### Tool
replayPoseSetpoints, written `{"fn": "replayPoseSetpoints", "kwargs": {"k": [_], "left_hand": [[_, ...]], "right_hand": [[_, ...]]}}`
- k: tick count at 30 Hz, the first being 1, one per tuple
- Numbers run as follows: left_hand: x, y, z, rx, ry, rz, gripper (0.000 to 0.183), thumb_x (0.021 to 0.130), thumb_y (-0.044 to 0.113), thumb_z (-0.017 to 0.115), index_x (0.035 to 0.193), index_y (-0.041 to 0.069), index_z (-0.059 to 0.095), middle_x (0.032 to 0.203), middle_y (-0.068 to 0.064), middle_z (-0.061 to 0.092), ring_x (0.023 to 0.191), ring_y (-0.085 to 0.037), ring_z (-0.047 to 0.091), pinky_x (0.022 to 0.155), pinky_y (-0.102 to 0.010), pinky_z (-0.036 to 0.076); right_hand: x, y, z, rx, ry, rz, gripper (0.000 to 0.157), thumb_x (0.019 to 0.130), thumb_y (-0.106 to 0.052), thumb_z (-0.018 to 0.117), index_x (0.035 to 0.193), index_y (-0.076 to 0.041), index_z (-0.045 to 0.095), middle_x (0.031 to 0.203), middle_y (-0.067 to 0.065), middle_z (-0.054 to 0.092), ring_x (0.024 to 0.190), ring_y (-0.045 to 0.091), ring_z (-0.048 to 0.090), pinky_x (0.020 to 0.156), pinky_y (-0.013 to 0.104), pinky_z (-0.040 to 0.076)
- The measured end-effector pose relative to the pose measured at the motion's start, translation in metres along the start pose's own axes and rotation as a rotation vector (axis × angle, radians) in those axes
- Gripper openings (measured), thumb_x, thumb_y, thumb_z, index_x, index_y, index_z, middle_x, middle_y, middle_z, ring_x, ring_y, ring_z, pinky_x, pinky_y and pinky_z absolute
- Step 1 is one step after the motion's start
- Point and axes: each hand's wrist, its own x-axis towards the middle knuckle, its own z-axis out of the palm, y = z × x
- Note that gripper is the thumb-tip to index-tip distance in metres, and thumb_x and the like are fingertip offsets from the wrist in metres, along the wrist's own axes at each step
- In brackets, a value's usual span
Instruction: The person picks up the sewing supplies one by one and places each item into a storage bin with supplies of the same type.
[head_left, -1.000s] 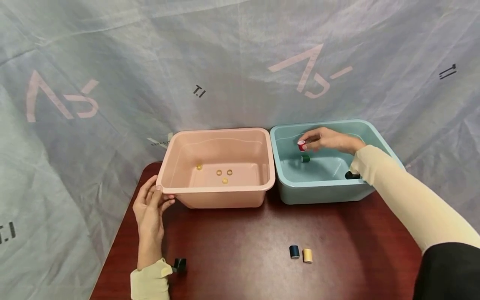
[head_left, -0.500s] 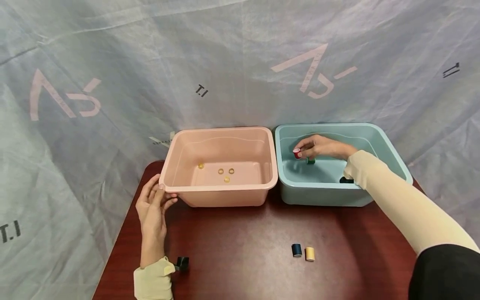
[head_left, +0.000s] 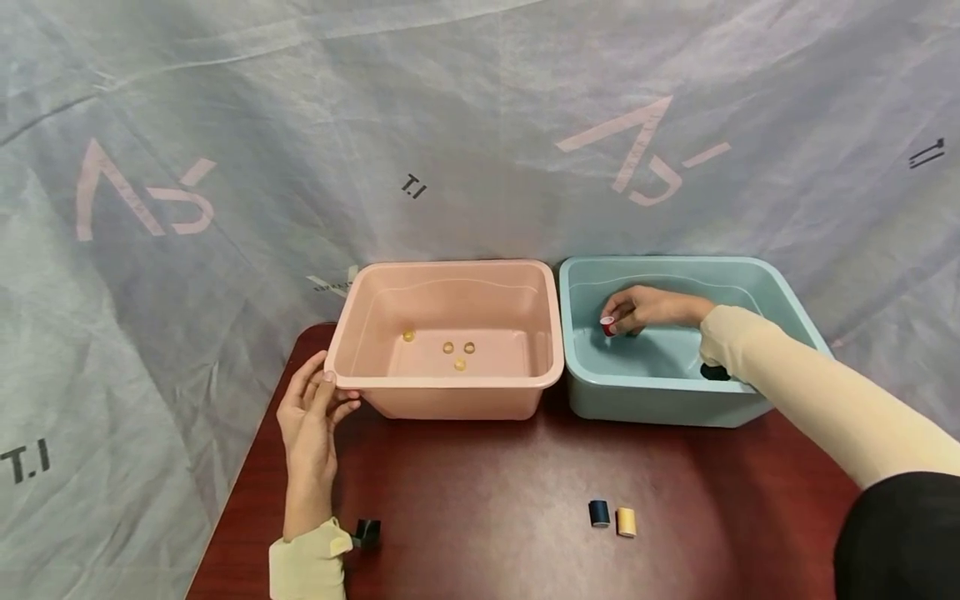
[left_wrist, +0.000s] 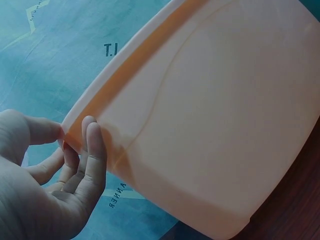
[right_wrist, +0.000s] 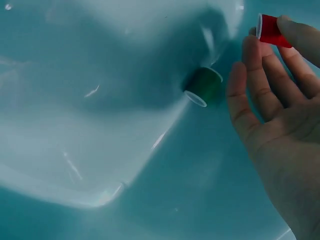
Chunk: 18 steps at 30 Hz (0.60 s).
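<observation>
Inside the blue basin (head_left: 682, 382), my right hand (head_left: 651, 307) pinches a red thread spool (head_left: 607, 326) between thumb and fingers. The right wrist view shows the red spool (right_wrist: 273, 31) held above the basin floor, apart from a green thread spool (right_wrist: 204, 86) that lies on its side there. In the head view the hand mostly hides the green spool. My left hand (head_left: 309, 417) grips the front left corner of the pink basin's rim (head_left: 442, 382), thumb on top and fingers beneath. Several small yellowish rings (head_left: 460, 364) lie on the pink basin's floor.
A dark blue spool (head_left: 598, 513) and a yellow spool (head_left: 626, 522) lie side by side on the reddish-brown table (head_left: 480, 500). Both basins stand next to each other at the back, against a grey printed sheet (head_left: 480, 150). Black camera straps show at both wrists.
My right hand has lowered the red spool deeper into the blue basin, toward the green spool. The left hand keeps its grip on the pink rim. The head view has shifted slightly.
</observation>
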Motion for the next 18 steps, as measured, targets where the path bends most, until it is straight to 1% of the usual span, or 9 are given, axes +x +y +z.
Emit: {"fn": "replayPoseSetpoints", "kwargs": {"k": [5, 8, 11, 15, 18], "left_hand": [[-0.002, 0.001, -0.001, 0.001, 0.003, 0.008, 0.042, 0.104, 0.010, 0.065, 0.144, 0.006, 0.059, 0.102, -0.006, 0.066, 0.065, -0.014, 0.071, 0.058, -0.026, 0.065], [-0.003, 0.001, -0.001, 0.000, 0.002, 0.011, 0.041, 0.103, 0.010, 0.065, 0.144, 0.006, 0.059, 0.102, -0.006, 0.067, 0.065, -0.014, 0.071, 0.058, -0.026, 0.065], [-0.004, 0.002, -0.001, 0.002, -0.004, 0.002, 0.040, 0.104, 0.010, 0.065, 0.144, 0.008, 0.060, 0.102, -0.006, 0.066, 0.066, -0.014, 0.071, 0.058, -0.026, 0.065], [-0.005, 0.003, -0.002, -0.002, -0.002, -0.005, 0.040, 0.104, 0.009, 0.064, 0.143, 0.008, 0.060, 0.102, -0.006, 0.066, 0.066, -0.014, 0.070, 0.057, -0.025, 0.064], [-0.004, 0.003, -0.001, -0.005, 0.000, 0.001, 0.040, 0.104, 0.009, 0.065, 0.144, 0.008, 0.060, 0.102, -0.006, 0.066, 0.066, -0.015, 0.070, 0.057, -0.025, 0.064]], "right_hand": [[0.001, 0.001, 0.005, -0.030, -0.016, -0.026, 0.030, 0.098, -0.008, 0.071, 0.124, 0.004, 0.063, 0.116, 0.020, 0.074, 0.099, 0.024, 0.070, 0.076, 0.037, 0.059], [0.003, 0.005, 0.010, -0.060, -0.022, -0.058, 0.025, 0.096, -0.003, 0.072, 0.120, 0.003, 0.065, 0.115, 0.019, 0.074, 0.104, 0.025, 0.071, 0.080, 0.037, 0.061], [0.007, 0.009, 0.020, -0.105, -0.027, -0.105, 0.024, 0.094, 0.001, 0.074, 0.116, 0.005, 0.067, 0.114, 0.019, 0.073, 0.107, 0.027, 0.071, 0.083, 0.034, 0.062], [0.013, 0.012, 0.028, -0.155, -0.029, -0.148, 0.023, 0.090, 0.002, 0.077, 0.112, 0.004, 0.069, 0.110, 0.019, 0.073, 0.100, 0.027, 0.071, 0.078, 0.027, 0.060], [0.017, 0.015, 0.029, -0.159, -0.041, -0.146, 0.022, 0.090, 0.003, 0.077, 0.110, 0.003, 0.070, 0.109, 0.017, 0.073, 0.098, 0.026, 0.070, 0.077, 0.026, 0.059]]}}
